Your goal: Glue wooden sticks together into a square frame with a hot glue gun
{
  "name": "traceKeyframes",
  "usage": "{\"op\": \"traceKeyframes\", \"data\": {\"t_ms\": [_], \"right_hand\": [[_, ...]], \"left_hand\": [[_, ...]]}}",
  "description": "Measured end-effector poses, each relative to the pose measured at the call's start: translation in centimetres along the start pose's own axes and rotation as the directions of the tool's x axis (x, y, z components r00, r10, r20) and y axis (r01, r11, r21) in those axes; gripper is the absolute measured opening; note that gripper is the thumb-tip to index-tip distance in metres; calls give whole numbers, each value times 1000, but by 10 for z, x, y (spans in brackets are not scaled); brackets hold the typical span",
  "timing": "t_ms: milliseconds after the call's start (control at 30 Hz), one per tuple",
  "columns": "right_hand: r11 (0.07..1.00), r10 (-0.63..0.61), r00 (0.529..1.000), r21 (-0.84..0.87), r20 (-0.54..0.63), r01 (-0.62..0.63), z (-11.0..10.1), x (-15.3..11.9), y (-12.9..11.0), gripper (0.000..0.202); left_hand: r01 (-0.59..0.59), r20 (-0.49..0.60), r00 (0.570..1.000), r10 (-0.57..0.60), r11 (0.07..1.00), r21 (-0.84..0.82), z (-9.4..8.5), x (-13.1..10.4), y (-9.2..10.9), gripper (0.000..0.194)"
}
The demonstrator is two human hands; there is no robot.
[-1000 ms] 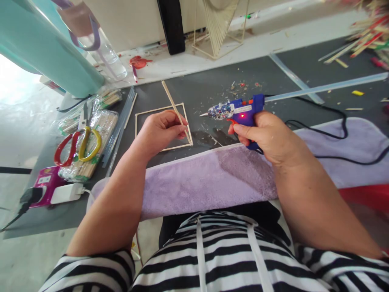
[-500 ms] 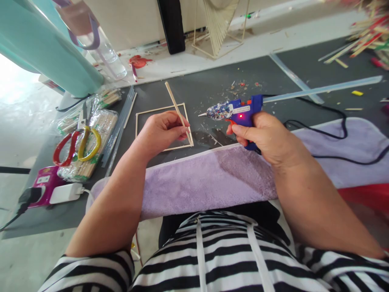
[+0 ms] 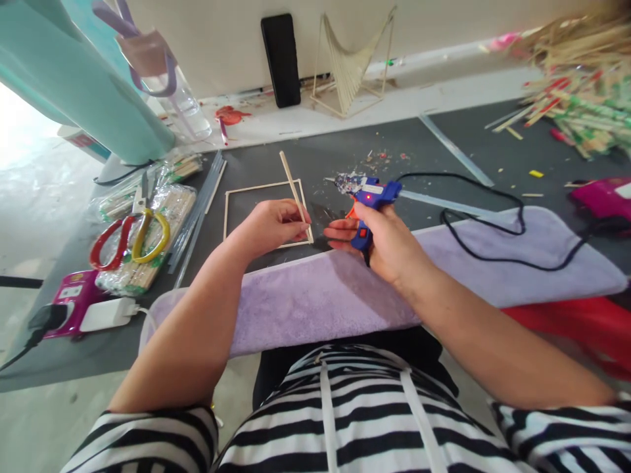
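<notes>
My left hand (image 3: 279, 225) pinches a thin wooden stick (image 3: 290, 174), which stands tilted over the right side of a square stick frame (image 3: 261, 186) on the dark tabletop. The stick's lower end is partly hidden by my fingertips, near the frame's front right corner. In my right hand (image 3: 382, 240) is a blue hot glue gun (image 3: 377, 192) with its red light on. Thumb and palm hold its handle while the other fingers stretch out below the orange trigger. The nozzle points left towards the stick, apart from it. A glue stick (image 3: 444, 202) sticks out of the gun's rear.
Scissors (image 3: 142, 230) lie on bagged sticks (image 3: 170, 203) at left, beside several glue sticks (image 3: 197, 213) and a power socket (image 3: 71, 295). A purple cloth (image 3: 305, 302) covers the front edge. A phone (image 3: 280, 59) and a stick model (image 3: 345, 72) stand behind. The gun's black cord (image 3: 493, 253) loops right.
My right hand has drawn the glue gun left and its fingers have loosened from around the trigger. My left hand still holds the stick at the frame. The view has shifted slightly.
</notes>
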State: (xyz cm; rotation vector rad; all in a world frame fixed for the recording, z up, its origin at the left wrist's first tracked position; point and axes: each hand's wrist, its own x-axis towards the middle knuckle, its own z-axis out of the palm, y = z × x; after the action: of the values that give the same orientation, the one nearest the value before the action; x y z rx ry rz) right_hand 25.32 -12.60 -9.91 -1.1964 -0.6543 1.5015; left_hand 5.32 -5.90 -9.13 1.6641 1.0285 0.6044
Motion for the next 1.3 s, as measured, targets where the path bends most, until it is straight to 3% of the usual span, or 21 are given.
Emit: {"op": "traceKeyframes", "data": {"t_ms": [233,467,833,1300], "right_hand": [[998,40,997,-36,-60,-42,12,-6,13,37],[995,-26,997,-98,-79,18,18,-9,21,37],[998,-26,992,-68,-121,17,27,-9,28,35],[999,-26,991,-40,-129,21,28,-9,28,27]], "left_hand": [[-12,66,998,14,999,-36,-1,5,-8,8],[-43,68,997,47,997,-57,-3,10,-12,8],[-76,68,995,72,995,57,-3,10,-15,3],[2,15,1000,-5,983,183,0,8,-8,8]]}}
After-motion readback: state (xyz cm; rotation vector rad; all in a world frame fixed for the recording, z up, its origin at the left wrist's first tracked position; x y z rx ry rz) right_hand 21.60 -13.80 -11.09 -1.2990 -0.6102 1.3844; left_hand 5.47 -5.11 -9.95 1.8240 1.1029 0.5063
